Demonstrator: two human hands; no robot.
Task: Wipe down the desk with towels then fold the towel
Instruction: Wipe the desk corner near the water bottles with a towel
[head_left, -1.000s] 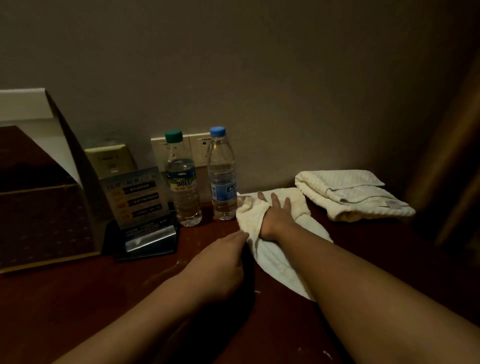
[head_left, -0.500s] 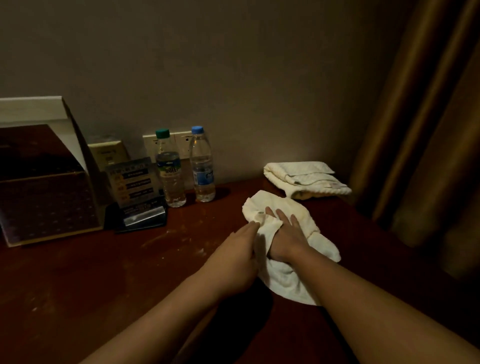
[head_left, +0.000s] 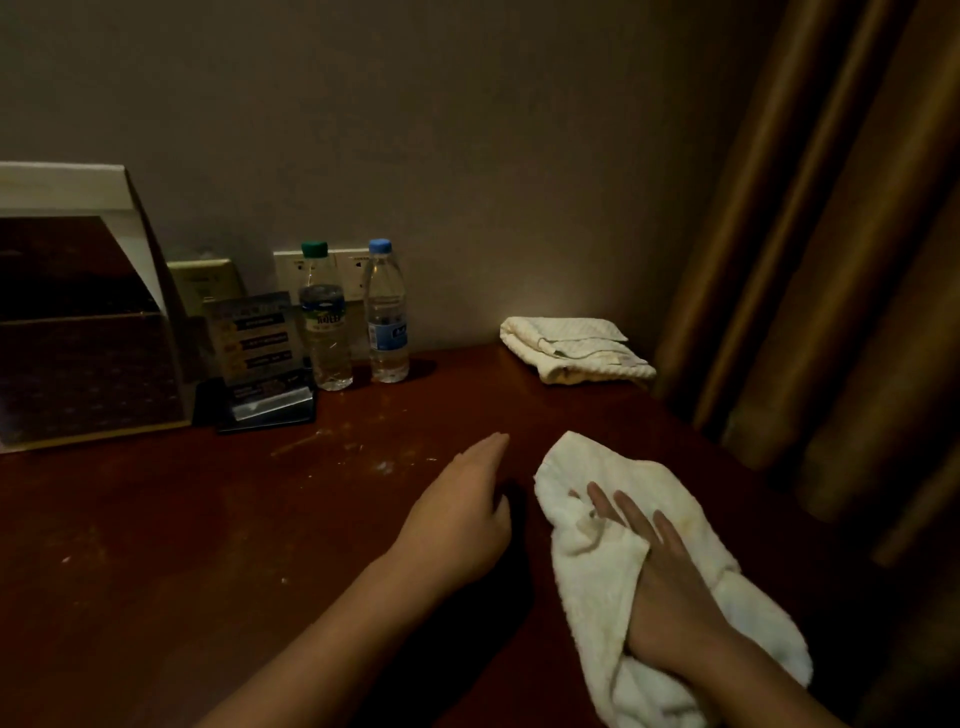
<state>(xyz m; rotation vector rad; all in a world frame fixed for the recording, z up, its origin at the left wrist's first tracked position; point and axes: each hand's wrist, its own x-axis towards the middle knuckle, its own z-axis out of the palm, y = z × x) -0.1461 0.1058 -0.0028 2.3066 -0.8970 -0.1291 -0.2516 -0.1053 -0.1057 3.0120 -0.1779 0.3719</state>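
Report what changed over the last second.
The right hand, flat on the towel, dragged it from beside the bottles back toward the near edge of the desk. The left hand let go of the towel's edge and now lies apart, open. The bottles and folded towel stayed put.

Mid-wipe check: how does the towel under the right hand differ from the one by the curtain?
The near towel lies loose and rumpled, one flap over the right hand pressing it; the far towel sits folded, untouched. The near towel looks plain, the far towel ribbed. Both are off-white and lie on the desk.
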